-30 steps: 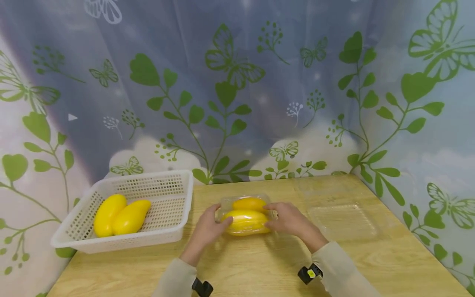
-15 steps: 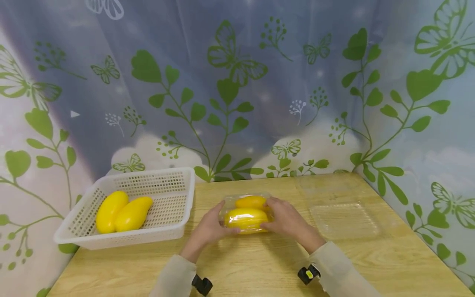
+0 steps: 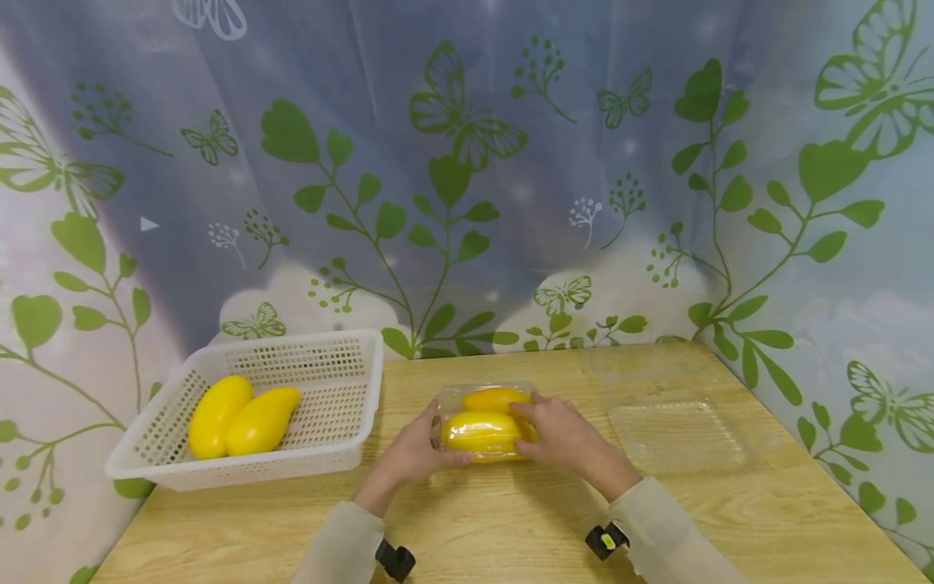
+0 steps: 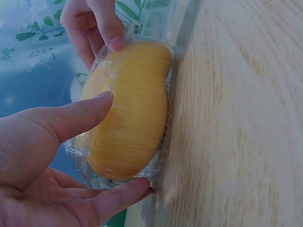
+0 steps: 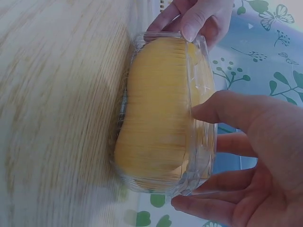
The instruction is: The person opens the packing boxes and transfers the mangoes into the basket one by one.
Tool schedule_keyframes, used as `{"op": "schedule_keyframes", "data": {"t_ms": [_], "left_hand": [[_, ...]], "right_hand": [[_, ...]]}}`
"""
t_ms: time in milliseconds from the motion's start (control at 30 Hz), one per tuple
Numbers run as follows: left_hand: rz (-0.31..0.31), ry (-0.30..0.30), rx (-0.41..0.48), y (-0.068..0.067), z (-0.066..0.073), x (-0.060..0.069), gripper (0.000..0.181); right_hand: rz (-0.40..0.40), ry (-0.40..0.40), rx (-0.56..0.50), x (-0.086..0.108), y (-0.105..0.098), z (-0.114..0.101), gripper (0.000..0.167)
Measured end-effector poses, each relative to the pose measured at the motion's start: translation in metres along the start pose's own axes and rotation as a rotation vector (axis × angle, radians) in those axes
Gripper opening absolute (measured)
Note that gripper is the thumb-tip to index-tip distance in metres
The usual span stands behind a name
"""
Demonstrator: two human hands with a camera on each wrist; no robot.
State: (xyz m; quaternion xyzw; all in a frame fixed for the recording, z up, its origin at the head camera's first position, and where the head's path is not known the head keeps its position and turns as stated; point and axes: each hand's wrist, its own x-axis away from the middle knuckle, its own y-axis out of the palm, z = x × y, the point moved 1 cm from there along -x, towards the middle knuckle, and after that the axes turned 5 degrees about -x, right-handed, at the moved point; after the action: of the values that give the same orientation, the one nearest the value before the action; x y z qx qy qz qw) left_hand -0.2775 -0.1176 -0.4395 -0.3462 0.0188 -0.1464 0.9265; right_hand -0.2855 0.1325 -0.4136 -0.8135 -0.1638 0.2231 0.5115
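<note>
A clear plastic clamshell box [image 3: 450, 397] sits on the table with two yellow mangoes inside, a front one [image 3: 477, 431] and a rear one [image 3: 489, 398]. My left hand [image 3: 417, 448] holds the box's left end. In the left wrist view, that hand's thumb lies over the box's upper edge and a finger is low at its end. My right hand [image 3: 572, 438] grips the right end. Its thumb touches the upper front edge in the right wrist view, while its fingers [image 5: 227, 182] reach round the end. The front mango shows through the box's side.
A white perforated basket [image 3: 241, 472] stands at the left, holding two more mangoes, one upright [image 3: 217, 418] and one slanted [image 3: 261, 422]. Another clear plastic container [image 3: 679, 434] lies on the right of the wooden table [image 3: 503, 535]. A patterned curtain [image 3: 343, 73] hangs behind.
The left thumb has slid down off the front mango to the box's lower front. The right fingers have shifted from the box's back corner onto its top right. The box barely moved.
</note>
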Motion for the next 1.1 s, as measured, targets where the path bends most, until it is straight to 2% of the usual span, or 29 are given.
{"op": "schedule_keyframes", "data": {"t_ms": [367,633,867,1100], "left_hand": [[0.004,-0.021,-0.045,0.001,-0.001,0.000,0.117],[0.004,-0.025,-0.053,0.001,-0.001,0.000,0.119],[0.003,-0.013,-0.058,0.002,-0.004,-0.002,0.118],[0.003,0.002,-0.062,0.003,-0.005,-0.003,0.116]], "right_hand": [[-0.024,-0.078,0.159,0.001,0.001,-0.002,0.049],[0.024,-0.208,0.270,0.003,0.003,-0.004,0.038],[0.025,-0.217,0.296,0.005,0.004,-0.008,0.038],[0.019,-0.219,0.396,0.005,0.007,-0.011,0.036]]}}
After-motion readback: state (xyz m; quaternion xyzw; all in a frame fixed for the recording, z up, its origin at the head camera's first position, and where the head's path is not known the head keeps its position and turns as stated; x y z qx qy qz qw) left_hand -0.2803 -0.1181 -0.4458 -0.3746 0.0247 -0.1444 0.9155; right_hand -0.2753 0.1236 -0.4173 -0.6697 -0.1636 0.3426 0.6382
